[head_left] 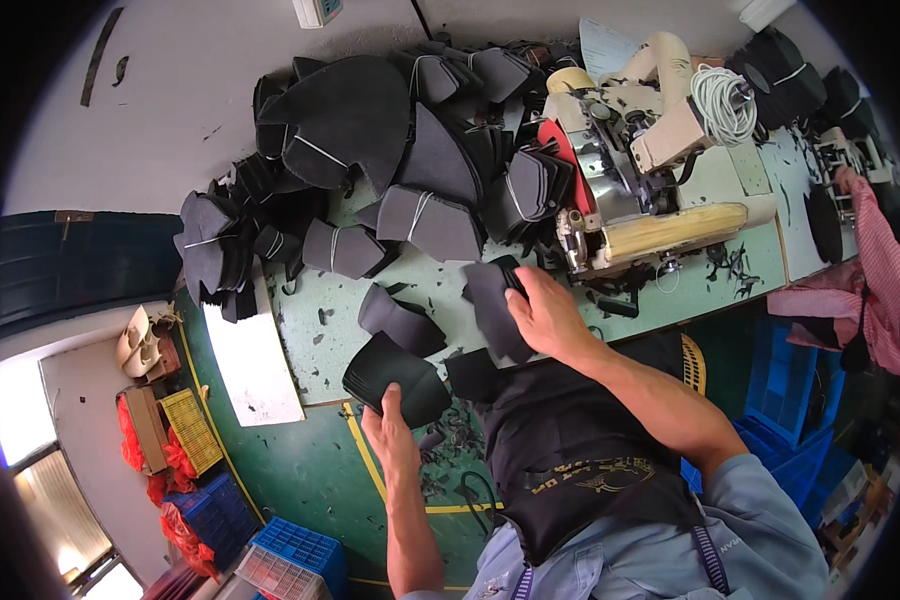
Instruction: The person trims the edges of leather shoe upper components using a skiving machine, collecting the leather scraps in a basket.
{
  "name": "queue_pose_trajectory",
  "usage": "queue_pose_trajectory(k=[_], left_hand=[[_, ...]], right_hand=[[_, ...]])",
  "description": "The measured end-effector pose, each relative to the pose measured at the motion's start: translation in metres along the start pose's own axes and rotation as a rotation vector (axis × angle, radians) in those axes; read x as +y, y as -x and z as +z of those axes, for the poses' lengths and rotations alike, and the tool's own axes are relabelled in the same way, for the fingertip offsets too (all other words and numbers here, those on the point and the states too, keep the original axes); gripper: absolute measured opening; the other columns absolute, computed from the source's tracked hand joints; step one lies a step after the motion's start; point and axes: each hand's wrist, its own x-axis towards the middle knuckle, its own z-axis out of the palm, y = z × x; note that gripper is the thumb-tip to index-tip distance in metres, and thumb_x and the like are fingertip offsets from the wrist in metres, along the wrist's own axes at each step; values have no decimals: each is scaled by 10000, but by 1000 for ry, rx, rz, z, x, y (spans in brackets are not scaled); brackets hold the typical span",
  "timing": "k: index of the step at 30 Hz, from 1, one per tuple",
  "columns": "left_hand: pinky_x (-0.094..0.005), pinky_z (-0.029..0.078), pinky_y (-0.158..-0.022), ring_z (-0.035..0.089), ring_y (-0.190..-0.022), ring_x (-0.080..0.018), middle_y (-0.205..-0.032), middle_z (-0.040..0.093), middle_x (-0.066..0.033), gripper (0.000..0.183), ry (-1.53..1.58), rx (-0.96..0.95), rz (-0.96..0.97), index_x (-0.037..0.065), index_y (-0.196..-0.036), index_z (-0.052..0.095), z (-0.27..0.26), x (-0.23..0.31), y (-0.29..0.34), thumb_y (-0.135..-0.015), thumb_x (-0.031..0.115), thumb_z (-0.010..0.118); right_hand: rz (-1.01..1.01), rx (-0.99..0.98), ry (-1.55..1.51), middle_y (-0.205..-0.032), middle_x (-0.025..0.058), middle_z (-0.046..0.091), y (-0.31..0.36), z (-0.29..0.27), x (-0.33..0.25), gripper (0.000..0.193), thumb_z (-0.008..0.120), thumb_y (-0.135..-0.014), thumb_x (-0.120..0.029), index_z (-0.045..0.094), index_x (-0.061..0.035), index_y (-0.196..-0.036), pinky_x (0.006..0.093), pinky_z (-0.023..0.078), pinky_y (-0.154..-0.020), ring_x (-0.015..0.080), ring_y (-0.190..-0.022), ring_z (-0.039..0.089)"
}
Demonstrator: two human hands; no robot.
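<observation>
My left hand [392, 432] grips a fanned stack of black cut pieces [398, 378] at the table's front edge, thumb on top. To its right, my right hand [550, 315] is closed on a second bunch of dark grey cut pieces [494, 310], held over the table. Between and behind them, a loose grey curved piece [402, 318] lies on the green tabletop [315, 365]. A small black piece [473, 375] rests at the table's edge by my apron. The fingers under both bunches are hidden.
Tied bundles of grey pieces [430, 222] and a large black stack [345, 120] crowd the back. A cream sewing-type machine [660, 150] stands at right, amid black scraps. Beyond it is another person's pink checked sleeve [880, 270]. Blue crates [295, 550] sit on the floor.
</observation>
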Motion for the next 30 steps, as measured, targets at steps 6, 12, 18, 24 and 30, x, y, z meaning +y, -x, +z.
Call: queue_pose_trajectory(k=[6,12,18,24,30], left_hand=[[-298,493,-817,612,-900,-136,-1014,682,-71,275,-499,-47,93,-39,-1107,639,15,7,6,-911,153,625],[-401,482,-782,599,-916,-343,-1027,571,-189,335,-926,-173,323,-44,-1076,604,21,15,16,-822,163,675],[-304,448,-766,552,-879,-184,-950,537,-83,419,-567,-300,75,-62,-1085,580,4,19,17,-847,259,707],[-199,357,-725,454,-823,-54,-950,558,26,619,-143,-355,-124,0,-1271,523,-10,18,18,-886,461,674],[-242,441,-825,556,-951,-82,-1087,630,-26,366,-94,-211,-143,-21,-1251,561,-23,-3,11,-989,233,558]], right_hand=[[-317,119,42,-1045,171,550,7,-11,-46,449,734,-813,-223,496,7,-1116,421,454,-859,349,-937,557],[208,-589,-538,-1030,140,550,8,11,-83,617,801,-766,-394,471,6,-1101,340,474,-793,233,-960,575],[346,-694,-685,-991,64,549,5,22,-75,561,806,-779,-360,482,-15,-1081,287,480,-737,132,-912,556],[435,-746,-736,-976,46,554,-1,26,-84,450,770,-804,-283,502,-33,-1064,257,453,-682,104,-845,532],[392,-746,-742,-973,41,563,0,41,-85,438,760,-809,-275,509,-31,-1073,256,449,-686,95,-851,529]])
